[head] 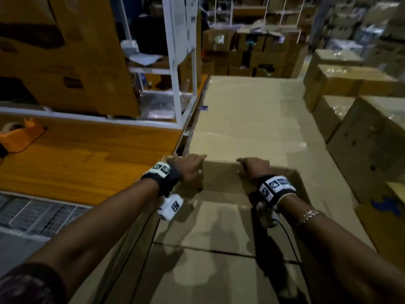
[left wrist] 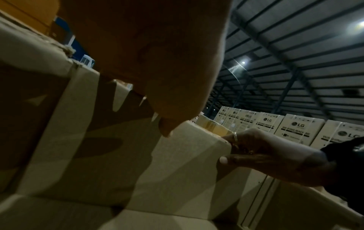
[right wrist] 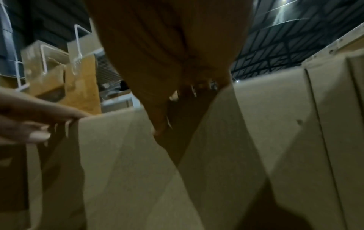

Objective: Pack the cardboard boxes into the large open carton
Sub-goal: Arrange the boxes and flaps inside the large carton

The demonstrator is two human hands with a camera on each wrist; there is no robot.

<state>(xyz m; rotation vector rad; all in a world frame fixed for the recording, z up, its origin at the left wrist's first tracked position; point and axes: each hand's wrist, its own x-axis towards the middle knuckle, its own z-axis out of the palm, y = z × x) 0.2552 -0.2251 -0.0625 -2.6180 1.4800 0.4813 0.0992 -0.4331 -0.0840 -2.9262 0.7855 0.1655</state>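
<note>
In the head view both arms reach down into a large open carton (head: 219,222). A brown cardboard box (head: 221,176) stands upright at the carton's far end. My left hand (head: 190,170) grips its top left corner, fingers curled over the far side. My right hand (head: 254,168) grips the top edge further right in the same way. The left wrist view shows my left hand (left wrist: 167,96) hooked over the box edge (left wrist: 197,129) and the right hand (left wrist: 265,152) pinching the corner. The right wrist view shows my right hand (right wrist: 173,99) on the box (right wrist: 122,147).
An orange wooden table (head: 76,163) with a tape dispenser (head: 19,137) lies to the left, under a white shelf frame (head: 182,84). Several sealed cartons (head: 361,139) are stacked on the right. A broad cardboard panel (head: 241,113) stretches beyond the hands. Washing-machine boxes (left wrist: 295,129) stand far off.
</note>
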